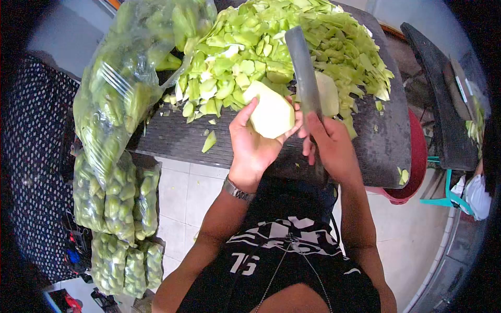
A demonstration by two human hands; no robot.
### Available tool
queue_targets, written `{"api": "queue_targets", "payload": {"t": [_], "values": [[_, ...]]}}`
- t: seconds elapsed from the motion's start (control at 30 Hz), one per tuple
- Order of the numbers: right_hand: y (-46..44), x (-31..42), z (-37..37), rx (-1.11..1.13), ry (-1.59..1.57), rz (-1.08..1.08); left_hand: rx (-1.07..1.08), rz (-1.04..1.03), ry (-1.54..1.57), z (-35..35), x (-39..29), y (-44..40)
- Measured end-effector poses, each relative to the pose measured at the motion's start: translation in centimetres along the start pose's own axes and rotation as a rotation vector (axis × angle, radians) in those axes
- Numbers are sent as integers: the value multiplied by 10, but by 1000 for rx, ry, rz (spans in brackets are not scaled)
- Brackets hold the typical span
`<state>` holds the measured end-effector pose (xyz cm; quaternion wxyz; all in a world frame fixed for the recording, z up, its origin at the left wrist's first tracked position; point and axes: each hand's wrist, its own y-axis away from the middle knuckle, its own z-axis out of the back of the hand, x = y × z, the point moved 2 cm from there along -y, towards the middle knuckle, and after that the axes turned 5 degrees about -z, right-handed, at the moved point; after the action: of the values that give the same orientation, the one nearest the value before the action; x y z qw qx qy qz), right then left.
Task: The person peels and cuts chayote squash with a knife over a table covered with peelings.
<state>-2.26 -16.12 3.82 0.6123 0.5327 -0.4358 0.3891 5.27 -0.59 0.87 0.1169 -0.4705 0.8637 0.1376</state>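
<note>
My left hand (249, 143) is wrapped round a pale, peeled chayote (272, 115) above the near part of the dark ribbed tabletop (182, 136). My right hand (336, 151) grips a knife (302, 65), its broad grey blade pointing up and away, just right of the chayote. The handle is mostly hidden by my fingers. Behind the blade shows another pale, smooth piece (327, 95); whether it rests on the heap I cannot tell. A large heap of green peelings (245, 57) spreads over the table beyond both hands.
A big clear bag of unpeeled chayotes (122, 83) lies at the table's left. Below it, several packed bags of chayotes (119, 203) are stacked. A red tub (416, 156) sits under the right edge. A teal stool (453, 194) and a white plastic bag (477, 197) are farther right.
</note>
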Motion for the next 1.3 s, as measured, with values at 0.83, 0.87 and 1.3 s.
{"api": "queue_targets", "payload": {"t": [0.83, 0.87, 1.3], "values": [[85, -6, 19, -149, 407, 91, -146, -226, -216, -35, -10, -25], [85, -5, 19, -148, 408, 93, -142, -217, -228, -35, -11, -25], [80, -11, 17, -55, 291, 44, -149, -196, -341, -28, 0, -26]]}}
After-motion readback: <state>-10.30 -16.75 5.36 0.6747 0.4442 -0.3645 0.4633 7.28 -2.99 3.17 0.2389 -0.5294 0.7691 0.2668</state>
